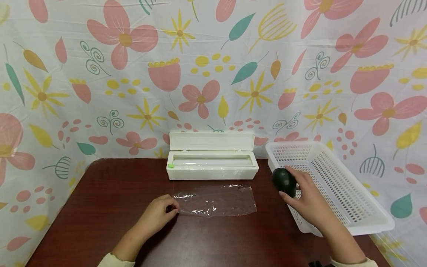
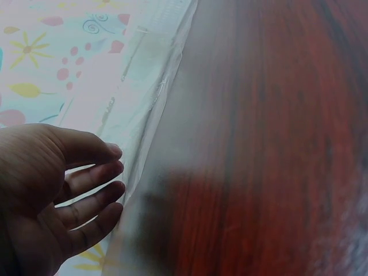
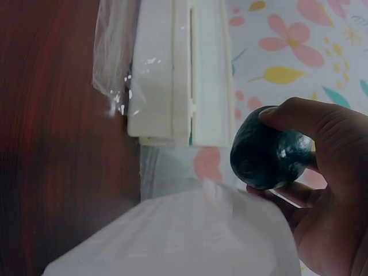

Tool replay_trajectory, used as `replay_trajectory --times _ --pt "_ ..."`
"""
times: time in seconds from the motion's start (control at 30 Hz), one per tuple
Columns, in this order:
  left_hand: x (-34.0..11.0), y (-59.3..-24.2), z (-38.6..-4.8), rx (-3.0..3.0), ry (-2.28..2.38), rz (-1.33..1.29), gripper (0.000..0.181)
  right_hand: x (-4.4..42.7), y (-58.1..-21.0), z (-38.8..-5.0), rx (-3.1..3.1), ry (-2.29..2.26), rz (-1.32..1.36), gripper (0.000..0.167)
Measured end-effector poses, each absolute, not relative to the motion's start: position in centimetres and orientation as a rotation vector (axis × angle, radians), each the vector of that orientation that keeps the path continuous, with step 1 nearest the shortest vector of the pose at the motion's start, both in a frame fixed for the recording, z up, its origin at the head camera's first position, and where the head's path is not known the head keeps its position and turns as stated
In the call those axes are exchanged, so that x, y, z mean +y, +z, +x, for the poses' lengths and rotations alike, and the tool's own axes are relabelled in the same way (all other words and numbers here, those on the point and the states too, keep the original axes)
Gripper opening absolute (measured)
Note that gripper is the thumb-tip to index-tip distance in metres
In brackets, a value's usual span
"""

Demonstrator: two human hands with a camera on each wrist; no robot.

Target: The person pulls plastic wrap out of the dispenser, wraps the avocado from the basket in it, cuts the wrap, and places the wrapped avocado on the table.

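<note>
My left hand (image 1: 156, 214) pinches the near left corner of a sheet of clear plastic wrap (image 1: 217, 202) between thumb and fingertips. The sheet stretches over the table in front of a white wrap dispenser box (image 1: 213, 174), whose lid stands up and which has a roll inside. In the left wrist view, the thumb and index finger meet at the edge of the film (image 2: 150, 109). My right hand (image 1: 308, 202) grips a dark green avocado (image 1: 283, 181) over the left side of a white basket (image 1: 375, 227). The right wrist view shows the avocado's (image 3: 267, 152) glossy, bumpy skin.
A dark reddish-brown wooden table (image 1: 100, 200) lies under everything. Behind it hangs a flower-print sheet (image 1: 203, 74). A small green piece (image 1: 171, 165) sits at the dispenser's left front edge. The basket overlaps the table's right edge.
</note>
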State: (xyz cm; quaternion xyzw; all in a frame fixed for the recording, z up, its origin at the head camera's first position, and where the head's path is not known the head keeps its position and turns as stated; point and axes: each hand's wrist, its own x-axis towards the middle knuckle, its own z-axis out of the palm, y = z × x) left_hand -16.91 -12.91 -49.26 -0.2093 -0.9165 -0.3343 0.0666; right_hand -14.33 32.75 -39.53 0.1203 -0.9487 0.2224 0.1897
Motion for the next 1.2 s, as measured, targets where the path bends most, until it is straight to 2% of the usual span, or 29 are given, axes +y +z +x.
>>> replay_trajectory --times 0.53,1.2 --pt "-12.9 -49.2 -16.8 -2.719 -1.044 -0.659 0.020 30.5 -40.4 -14.3 -2.647 0.652 0.442 0.081" --pt "-12.9 -49.3 -17.1 -2.763 -1.014 -0.632 0.017 28.5 -42.2 -14.8 -2.779 0.752 0.472 0.084"
